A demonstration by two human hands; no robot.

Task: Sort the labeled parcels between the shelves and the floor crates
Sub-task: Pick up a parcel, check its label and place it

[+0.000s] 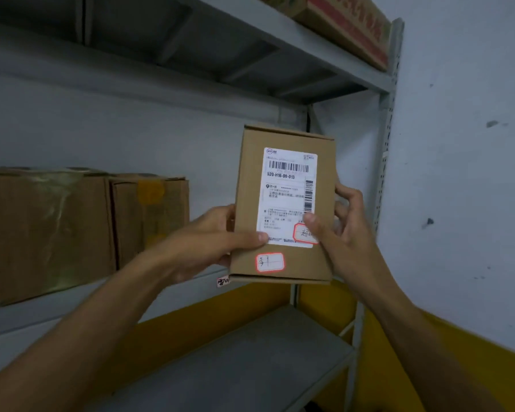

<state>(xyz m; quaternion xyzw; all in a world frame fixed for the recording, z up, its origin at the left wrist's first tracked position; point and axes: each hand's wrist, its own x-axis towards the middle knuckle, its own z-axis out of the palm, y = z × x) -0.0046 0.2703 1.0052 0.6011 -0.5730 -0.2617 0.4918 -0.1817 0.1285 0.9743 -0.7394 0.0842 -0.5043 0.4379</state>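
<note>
At centre frame, the left hand (208, 236) and right hand (336, 230) are gripping a small parcel (283, 200) upright, label facing the camera, probably so it can be read before sorting. Thumbs are pressing its front, fingers (344, 200) curling behind. Two boxes (81, 230) are sitting on the shelf (27, 319) at left.

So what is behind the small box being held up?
Behind the small box are the grey wall and the middle shelf's right end. A red-edged tag peeks out at the box's lower left. Whatever sits directly behind it on that shelf is covered.
</note>
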